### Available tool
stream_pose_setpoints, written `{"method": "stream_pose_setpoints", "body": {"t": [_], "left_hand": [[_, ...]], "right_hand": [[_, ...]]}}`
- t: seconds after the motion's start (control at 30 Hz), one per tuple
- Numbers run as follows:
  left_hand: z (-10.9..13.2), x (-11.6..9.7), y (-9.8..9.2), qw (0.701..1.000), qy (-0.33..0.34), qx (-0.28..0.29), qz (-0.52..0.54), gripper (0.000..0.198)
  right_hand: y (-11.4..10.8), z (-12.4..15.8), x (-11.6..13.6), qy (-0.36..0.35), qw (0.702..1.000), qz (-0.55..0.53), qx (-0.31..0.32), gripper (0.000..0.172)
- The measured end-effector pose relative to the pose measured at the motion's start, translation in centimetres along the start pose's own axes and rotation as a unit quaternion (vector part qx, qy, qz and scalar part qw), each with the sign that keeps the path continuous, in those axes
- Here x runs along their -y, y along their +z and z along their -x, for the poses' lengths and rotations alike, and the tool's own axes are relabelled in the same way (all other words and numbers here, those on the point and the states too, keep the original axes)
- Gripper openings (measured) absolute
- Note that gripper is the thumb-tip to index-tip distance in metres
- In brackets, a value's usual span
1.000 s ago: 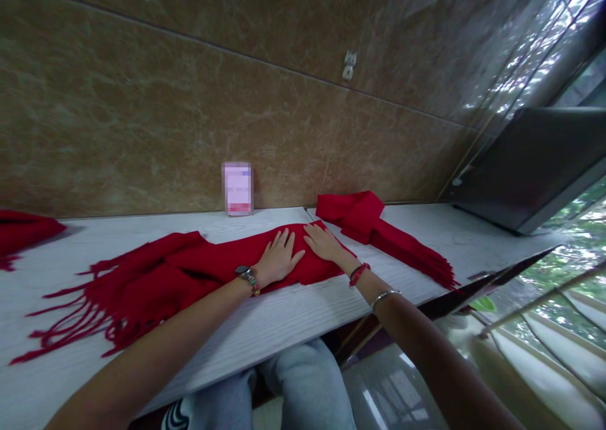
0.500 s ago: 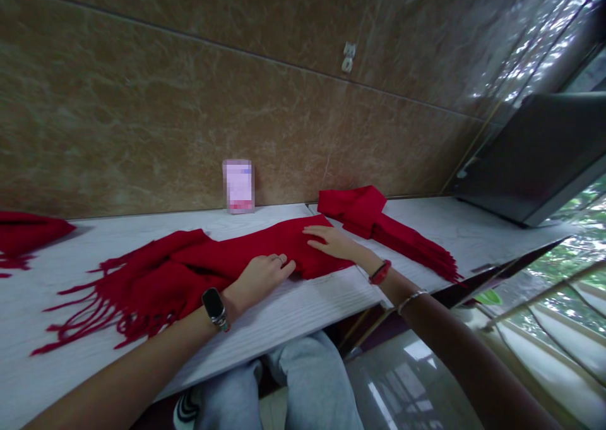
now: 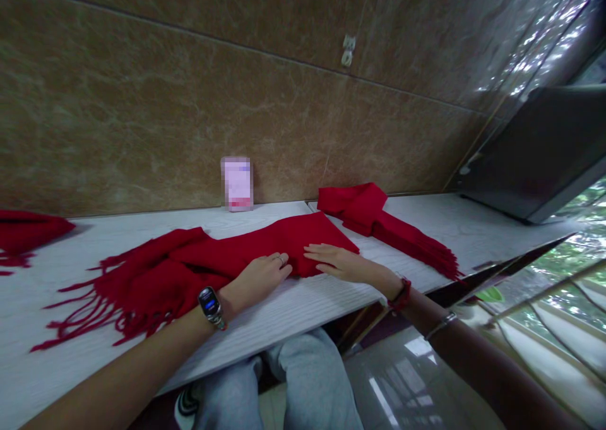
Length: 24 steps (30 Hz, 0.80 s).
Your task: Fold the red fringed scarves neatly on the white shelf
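Red scarf [image 3: 222, 253], centre: apparently smoothing; next calls for even pressure. Left hand [image 3: 259, 278] curled, pinch unclear; right hand [image 3: 344, 264] extended, fingers slightly parted.

Counting three red fringed scarves [image 3: 28, 230] [image 3: 258, 244] [image 3: 391, 225] on one counter [image 3: 265, 313]; one left of the lone pink panel [image 3: 237, 184], one right, one in front; two hands [image 3: 258, 278] [image 3: 346, 264] in front too; and one watch [image 3: 209, 301]!

hands [image 3: 262, 277] [image 3: 344, 264] nearer scarf's [image 3: 249, 244] front edge, watch [image 3: 209, 301] lit
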<state>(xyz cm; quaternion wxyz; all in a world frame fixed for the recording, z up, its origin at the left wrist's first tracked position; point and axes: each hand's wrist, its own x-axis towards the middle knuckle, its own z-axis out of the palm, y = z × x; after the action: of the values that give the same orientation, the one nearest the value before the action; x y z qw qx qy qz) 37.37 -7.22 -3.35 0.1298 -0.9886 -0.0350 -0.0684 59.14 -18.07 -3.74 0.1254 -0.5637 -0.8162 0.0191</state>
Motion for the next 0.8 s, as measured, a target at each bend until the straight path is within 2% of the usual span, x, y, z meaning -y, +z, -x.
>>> {"method": "stream_pose_setpoints", "body": {"t": [0.2, 0.33, 0.57, 0.8], "left_hand": [[0.1, 0.1, 0.2, 0.999, -0.017, 0.016, 0.027, 0.019], [0.1, 0.0, 0.4, 0.999, -0.025, 0.017, 0.038, 0.02], [-0.3, -0.1, 0.4, 0.998, -0.046, -0.034, 0.009, 0.014], [-0.4, 0.1, 0.0, 0.994, -0.066, -0.088, -0.007, 0.011]], "right_hand": [[0.7, 1.1, -0.5, -0.03, 0.997, 0.07, -0.006, 0.042], [0.5, 1.3, -0.4, -0.019, 0.998, 0.06, 0.002, 0.042], [-0.8, 0.1, 0.2, -0.014, 0.998, 0.043, -0.037, 0.031], [0.5, -0.3, 0.8, -0.034, 0.985, 0.125, -0.116, 0.028]]}}
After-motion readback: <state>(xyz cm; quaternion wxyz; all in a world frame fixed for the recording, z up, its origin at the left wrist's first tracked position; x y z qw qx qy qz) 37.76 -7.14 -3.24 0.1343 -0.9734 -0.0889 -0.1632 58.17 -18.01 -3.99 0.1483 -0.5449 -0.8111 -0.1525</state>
